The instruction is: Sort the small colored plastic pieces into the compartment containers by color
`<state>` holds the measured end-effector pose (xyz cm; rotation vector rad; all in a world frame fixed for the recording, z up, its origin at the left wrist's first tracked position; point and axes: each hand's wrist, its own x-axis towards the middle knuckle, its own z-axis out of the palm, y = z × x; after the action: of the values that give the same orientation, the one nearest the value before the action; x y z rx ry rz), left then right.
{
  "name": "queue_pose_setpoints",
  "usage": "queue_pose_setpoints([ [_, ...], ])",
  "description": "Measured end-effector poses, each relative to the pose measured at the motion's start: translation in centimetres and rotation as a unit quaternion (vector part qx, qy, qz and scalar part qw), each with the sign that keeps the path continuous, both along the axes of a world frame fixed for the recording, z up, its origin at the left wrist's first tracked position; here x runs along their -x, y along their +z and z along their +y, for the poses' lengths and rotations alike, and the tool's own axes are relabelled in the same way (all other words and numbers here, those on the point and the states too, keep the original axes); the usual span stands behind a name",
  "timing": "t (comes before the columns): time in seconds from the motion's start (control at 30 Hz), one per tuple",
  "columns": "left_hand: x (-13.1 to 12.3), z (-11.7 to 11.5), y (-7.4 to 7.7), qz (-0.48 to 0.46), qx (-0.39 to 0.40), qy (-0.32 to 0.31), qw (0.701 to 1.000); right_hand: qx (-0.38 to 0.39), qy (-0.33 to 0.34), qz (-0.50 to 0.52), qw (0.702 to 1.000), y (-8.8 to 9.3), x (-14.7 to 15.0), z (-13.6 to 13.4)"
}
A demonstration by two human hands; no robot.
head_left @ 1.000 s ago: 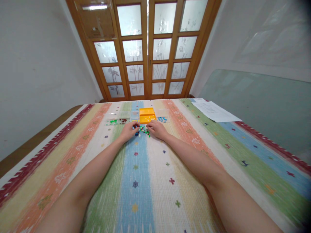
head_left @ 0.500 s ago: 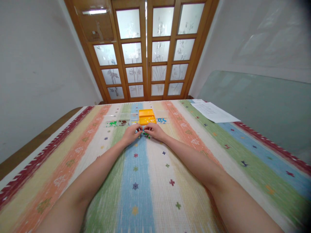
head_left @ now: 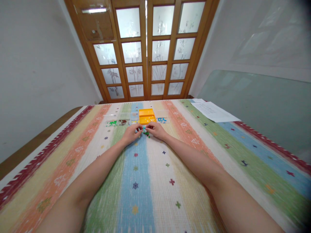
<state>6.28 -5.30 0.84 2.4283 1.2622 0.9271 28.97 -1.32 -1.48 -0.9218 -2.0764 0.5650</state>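
Small coloured pieces point(head_left: 147, 133) lie in a loose, mixed heap, nearer the far edge of the tabletop point(head_left: 159, 181) than the near one, about midway between its left and right edges. Our left hand point(head_left: 132, 133) and right hand point(head_left: 156, 130) meet over the heap, fingers curled and thumbs drawn in towards the fingertips. Something light blue shows between them; we cannot tell whether either hand has hold of it, or quite how far the fingertips gape.

Some pieces already sit apart by colour: green pieces point(head_left: 113, 123) and brown pieces point(head_left: 123, 122) in clear boxes towards the left edge, a little yellow beside them, and blue pieces point(head_left: 161, 120) on the right-hand side. Between these stands an orange box point(head_left: 146, 112), its lid laid back towards the far edge, with pale bits inside. We judge the work partly done, since the heap by our fingers remains mixed.

Our hands cover part of the heap, so we cannot count it, and the front of the orange box is partly hidden. The clear boxes' walls are hard to make out, and the tabletop's near edge is cut off.
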Motion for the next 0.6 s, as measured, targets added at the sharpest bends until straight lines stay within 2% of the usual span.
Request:
queue_pose_setpoints([
  [0.13, 1.4, 0.7, -0.2, 0.017, -0.003, 0.013, 1.000, -0.032, -0.134, 0.001, 0.991, -0.2, -1.5, 1.4],
  [0.2, 2.4, 1.2, -0.5, 0.027, 0.006, 0.021, 0.999, -0.029, -0.212, 0.000, 0.977, -0.1, -2.5, 2.0],
  [0.3, 3.6, 1.9, -1.0, 0.033, 0.019, 0.024, 0.999, -0.015, -0.291, -0.007, 0.957, 0.3, -3.8, 2.6],
  [0.47, 4.5, 2.6, -1.5, 0.047, 0.035, -0.017, 0.998, 0.021, -0.370, -0.041, 0.928, 0.7, -4.9, 2.8],
  [0.6, 4.8, 2.5, -1.2, 0.043, 0.052, -0.057, 0.996, 0.026, -0.390, -0.045, 0.919, 0.6, -5.1, 2.7],
])
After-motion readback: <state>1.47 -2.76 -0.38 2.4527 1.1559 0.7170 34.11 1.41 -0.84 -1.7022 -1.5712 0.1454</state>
